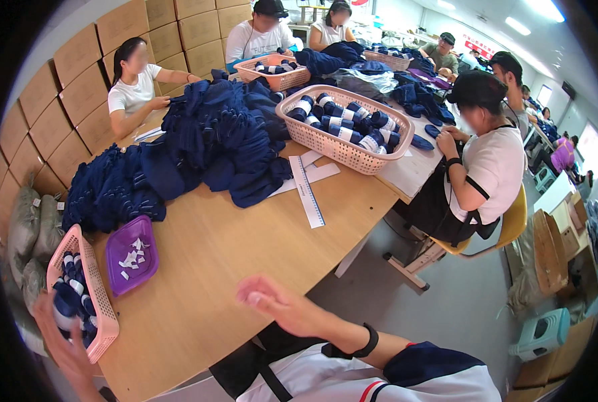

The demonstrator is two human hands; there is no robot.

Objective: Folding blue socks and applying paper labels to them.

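At the lower left, my left hand (63, 345) is over the front part of a pink basket (105, 321). Its fingers and thumb are around a rolled navy cloth bundle (64, 301) with a white paper band. Similar banded navy rolls (75, 271) lie inside this basket. My right hand (272, 305) hovers above the near table edge with nothing in it, fingers stretched and slightly blurred. Beside the basket sits a purple tray (145, 264) with small white paper slips (135, 258). Beyond it spreads a large heap of navy knitted fabric (212, 137).
A white ruler (306, 194) lies on the wooden table (245, 248) over paper strips. A larger pink basket (346, 151) of banded rolls stands farther right. Co-workers sit around the tables, one on a yellow chair (513, 221). Cardboard boxes (78, 60) are stacked behind.
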